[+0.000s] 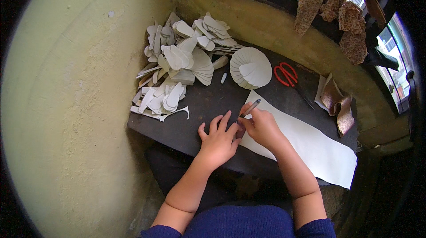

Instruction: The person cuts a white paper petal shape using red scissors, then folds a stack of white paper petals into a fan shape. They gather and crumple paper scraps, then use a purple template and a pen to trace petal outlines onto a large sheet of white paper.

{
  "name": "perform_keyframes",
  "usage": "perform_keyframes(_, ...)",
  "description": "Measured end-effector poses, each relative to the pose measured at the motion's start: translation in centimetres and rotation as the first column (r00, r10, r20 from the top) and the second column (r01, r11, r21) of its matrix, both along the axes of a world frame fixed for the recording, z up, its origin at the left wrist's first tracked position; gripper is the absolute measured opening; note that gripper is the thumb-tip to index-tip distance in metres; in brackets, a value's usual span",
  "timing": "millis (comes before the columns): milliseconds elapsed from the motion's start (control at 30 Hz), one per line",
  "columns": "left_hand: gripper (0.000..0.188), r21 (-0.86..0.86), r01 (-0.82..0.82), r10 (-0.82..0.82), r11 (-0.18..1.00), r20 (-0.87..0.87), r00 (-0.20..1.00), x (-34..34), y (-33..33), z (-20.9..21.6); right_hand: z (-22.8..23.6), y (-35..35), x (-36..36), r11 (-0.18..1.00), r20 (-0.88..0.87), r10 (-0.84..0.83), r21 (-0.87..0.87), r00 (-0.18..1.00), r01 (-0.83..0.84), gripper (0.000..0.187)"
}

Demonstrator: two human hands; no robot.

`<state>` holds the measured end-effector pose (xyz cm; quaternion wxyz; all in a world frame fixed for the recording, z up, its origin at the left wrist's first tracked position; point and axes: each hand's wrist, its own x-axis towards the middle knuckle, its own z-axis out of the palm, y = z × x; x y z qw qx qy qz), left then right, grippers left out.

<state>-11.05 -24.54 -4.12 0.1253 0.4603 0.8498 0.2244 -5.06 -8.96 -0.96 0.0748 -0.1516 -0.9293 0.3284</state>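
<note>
My right hand [262, 127] grips a pen [251, 107], its tip low near the left edge of a long white sheet [310, 149]. The tip itself is hidden by my fingers. Flat beside it, my left hand [217, 145] has its fingers spread on the dark table, with the thumb side reaching the sheet's edge. Between both hands is a small dark reddish patch that I cannot make out. A small white cap-like piece [223, 78] lies beyond my left hand. Past the sheet's far end, white rounded cut pieces form a fanned disc [250, 68].
Piles of white sole-shaped cutouts [177, 56] crowd the table's [204, 100] far left. Red-handled scissors [286, 74] lie right of the disc. A folded brownish shiny strip [339, 105] rests at the right edge. Yellow walls [88, 82] bound the left and back; patterned scraps [353, 25] hang by the window.
</note>
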Motion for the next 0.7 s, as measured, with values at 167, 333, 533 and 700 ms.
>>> perform_keyframes(167,0.034,0.011,-0.012,0.012,1.000,0.008,1.000,-0.07,-0.01,-0.08,0.07,0.08,0.10,1.000,0.000,0.026,-0.012,1.000,-0.026,0.016)
perform_keyframes(333,0.033,0.012,-0.002,0.002,1.000,0.007,1.000,-0.19,0.00,-0.11,-0.51,0.32,-0.07,0.997,-0.020,-0.045,-0.066,0.999,0.043,0.019)
perform_keyframes(533,0.031,0.058,-0.015,0.015,0.998,0.006,1.000,-0.20,-0.08,-0.20,-0.41,0.37,0.14,0.999,-0.044,0.030,-0.037,0.999,-0.032,0.020)
perform_keyframes(700,0.031,0.041,-0.002,0.002,0.999,0.000,1.000,-0.31,-0.14,-0.17,-0.45,0.61,0.09,0.992,-0.025,-0.025,-0.121,0.999,0.022,0.019)
